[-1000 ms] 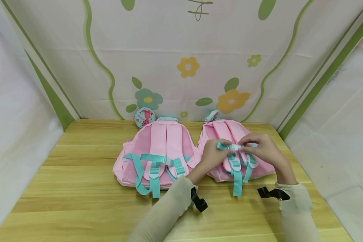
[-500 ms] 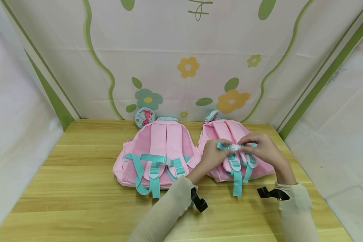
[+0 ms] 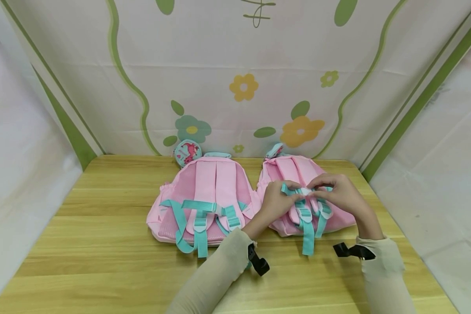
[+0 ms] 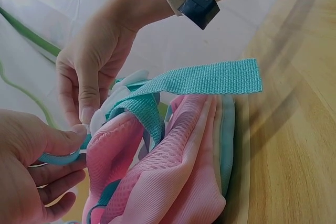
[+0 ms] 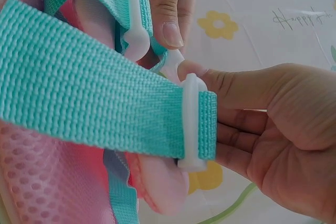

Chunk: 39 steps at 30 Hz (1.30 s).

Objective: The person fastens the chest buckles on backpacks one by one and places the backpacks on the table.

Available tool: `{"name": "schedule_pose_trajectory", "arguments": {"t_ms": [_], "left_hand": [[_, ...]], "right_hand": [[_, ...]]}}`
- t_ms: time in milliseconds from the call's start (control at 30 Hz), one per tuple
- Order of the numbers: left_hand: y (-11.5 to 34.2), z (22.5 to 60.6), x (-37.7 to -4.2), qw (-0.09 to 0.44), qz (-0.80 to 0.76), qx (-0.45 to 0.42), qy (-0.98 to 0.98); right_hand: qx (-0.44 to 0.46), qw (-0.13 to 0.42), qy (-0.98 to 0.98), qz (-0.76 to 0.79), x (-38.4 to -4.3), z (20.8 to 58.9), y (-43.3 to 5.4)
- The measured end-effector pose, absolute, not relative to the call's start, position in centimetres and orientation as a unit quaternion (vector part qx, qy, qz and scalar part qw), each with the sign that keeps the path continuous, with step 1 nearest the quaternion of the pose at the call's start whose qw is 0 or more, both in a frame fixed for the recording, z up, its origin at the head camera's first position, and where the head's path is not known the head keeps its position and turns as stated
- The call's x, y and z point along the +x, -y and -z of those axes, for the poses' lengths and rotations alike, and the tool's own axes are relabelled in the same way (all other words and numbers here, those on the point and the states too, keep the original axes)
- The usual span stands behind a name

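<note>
Two pink backpacks lie side by side with their shoulder straps up. On the right-hand backpack (image 3: 272,174), both hands meet at a white plastic side-release buckle (image 3: 305,191) on a teal chest strap. My left hand (image 3: 275,200) pinches the buckle's left end, and the strap's loose tail runs through its fingers in the left wrist view. From the right, my right hand (image 3: 340,195) pinches the other end between thumb and fingers. Fingertips hide much of the buckle. Teal webbing (image 5: 89,82) with a white adjuster (image 5: 191,124) crosses in front in the right wrist view.
The left-hand backpack (image 3: 206,174) stays beside my left forearm, its teal straps hanging toward the table edge. A round printed pouch (image 3: 187,152) hangs at its top. Behind the wooden table (image 3: 114,244) stands a flowered fabric backdrop (image 3: 220,52).
My right fingertips have moved slightly left over the buckle, so less of it shows. The left hand and both backpacks stay nearly still.
</note>
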<state>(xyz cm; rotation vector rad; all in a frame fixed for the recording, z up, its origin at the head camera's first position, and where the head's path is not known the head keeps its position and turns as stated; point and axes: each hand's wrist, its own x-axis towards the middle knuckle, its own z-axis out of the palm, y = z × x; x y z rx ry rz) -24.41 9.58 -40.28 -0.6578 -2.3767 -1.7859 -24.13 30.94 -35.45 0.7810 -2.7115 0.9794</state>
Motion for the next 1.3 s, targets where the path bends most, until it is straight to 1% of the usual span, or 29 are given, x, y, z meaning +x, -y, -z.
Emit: {"name": "schedule_pose_trajectory", "arguments": {"t_ms": [400, 600, 900, 1300], "left_hand": [[-9.7, 40.5, -24.4, 0.037, 0.598, -0.218, 0.77], [-10.0, 40.7, -24.2, 0.027, 0.606, -0.23, 0.761], [-10.3, 40.9, -23.7, -0.002, 0.593, -0.234, 0.771], [-10.6, 41.2, -23.3, -0.007, 0.552, -0.221, 0.804]], "right_hand": [[0.272, 0.071, 0.903, -0.323, -24.3, 35.5, -31.2], [0.27, 0.046, 0.904, -0.328, -24.2, 35.4, -31.6], [0.266, 0.014, 0.913, -0.309, -24.3, 35.6, -32.1], [0.255, -0.038, 0.915, -0.311, -24.8, 36.2, -32.3]]}}
